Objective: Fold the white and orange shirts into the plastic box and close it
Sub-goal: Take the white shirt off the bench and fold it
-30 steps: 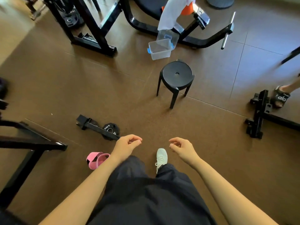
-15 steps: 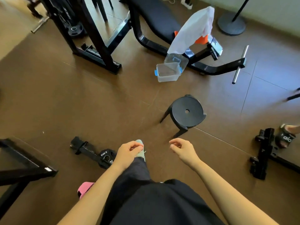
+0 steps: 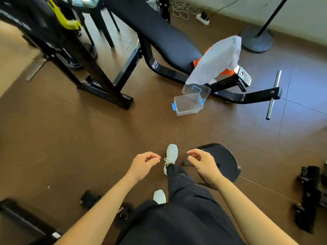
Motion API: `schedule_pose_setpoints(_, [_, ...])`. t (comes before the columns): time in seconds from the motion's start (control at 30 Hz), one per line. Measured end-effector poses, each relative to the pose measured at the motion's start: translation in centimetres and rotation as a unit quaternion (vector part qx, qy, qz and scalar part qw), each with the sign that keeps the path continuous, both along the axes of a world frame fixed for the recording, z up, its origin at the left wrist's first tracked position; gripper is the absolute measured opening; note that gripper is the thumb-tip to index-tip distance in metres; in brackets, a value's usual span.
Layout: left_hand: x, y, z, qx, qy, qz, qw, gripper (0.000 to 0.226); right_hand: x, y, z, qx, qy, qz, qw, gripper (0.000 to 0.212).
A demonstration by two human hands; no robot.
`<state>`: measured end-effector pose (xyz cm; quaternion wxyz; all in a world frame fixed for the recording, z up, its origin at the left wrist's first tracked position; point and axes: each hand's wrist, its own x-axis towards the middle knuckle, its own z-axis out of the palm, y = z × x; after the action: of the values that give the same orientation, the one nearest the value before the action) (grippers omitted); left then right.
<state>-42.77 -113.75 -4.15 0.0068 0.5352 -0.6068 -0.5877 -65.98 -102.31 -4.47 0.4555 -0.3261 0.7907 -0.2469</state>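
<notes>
The white shirt (image 3: 215,61) is draping over the end of the bench (image 3: 159,32), hiding most of the orange shirt (image 3: 228,72) beneath it. The plastic box (image 3: 188,105) is sitting open on the floor (image 3: 88,138) just below, its lid (image 3: 196,90) leaning behind. The left hand (image 3: 144,165) and right hand (image 3: 203,163) are hovering low, fingers loosely curled, grasping nothing.

White shirt (image 3: 215,61) over orange shirt (image 3: 228,72) on bench (image 3: 159,32), plastic box (image 3: 188,104) below.
</notes>
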Motion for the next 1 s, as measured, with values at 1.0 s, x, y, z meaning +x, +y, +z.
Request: schedule_pose_setpoints(1.0, [-44.2,-45.8,-7.3,0.093,0.045,-0.213,0.972,0.015,-34.9,-38.0,-0.2,0.106,0.053,-0.196,0.973,0.019])
